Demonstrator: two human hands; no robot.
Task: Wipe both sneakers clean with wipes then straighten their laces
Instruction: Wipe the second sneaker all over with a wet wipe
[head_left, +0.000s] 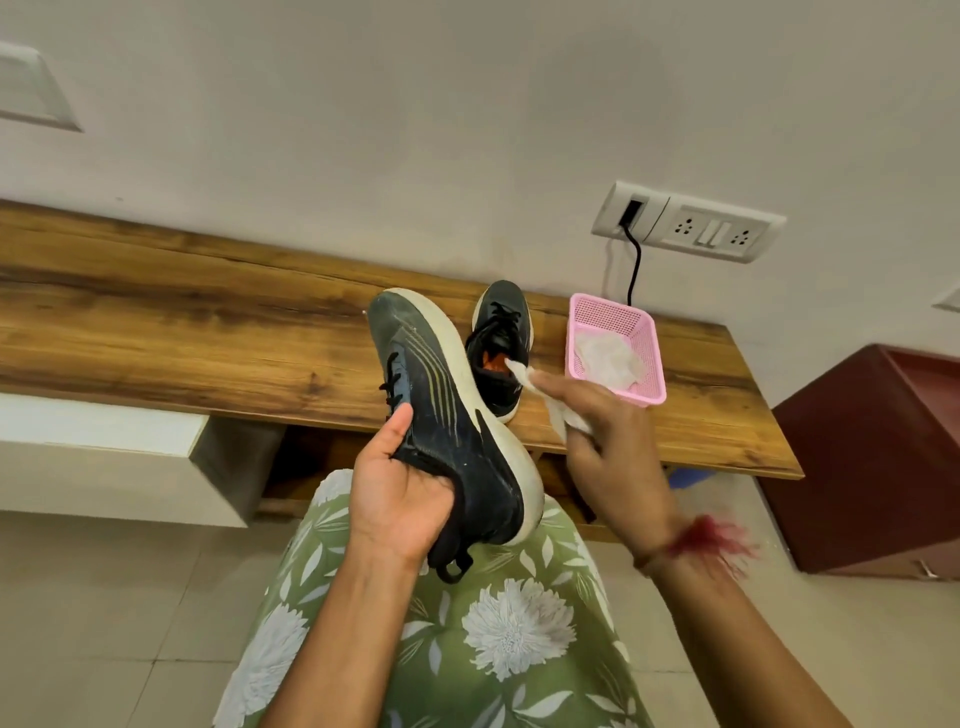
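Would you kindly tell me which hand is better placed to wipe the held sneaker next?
Right: the right hand holds a wipe near the sneaker, while the left hand is busy gripping that sneaker at its collar.

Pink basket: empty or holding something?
Not empty: crumpled white wipes lie inside the pink basket, which stands upright on the wooden shelf.

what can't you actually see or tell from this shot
Head view only:
- held sneaker: its other side and tread face away; the left hand has its fingers hidden behind it.
- second sneaker on the shelf: partly behind the held one and the wipe.
- right hand: its grip on the wipe is turned away.
- pink basket: how many wipes lie inside is unclear.
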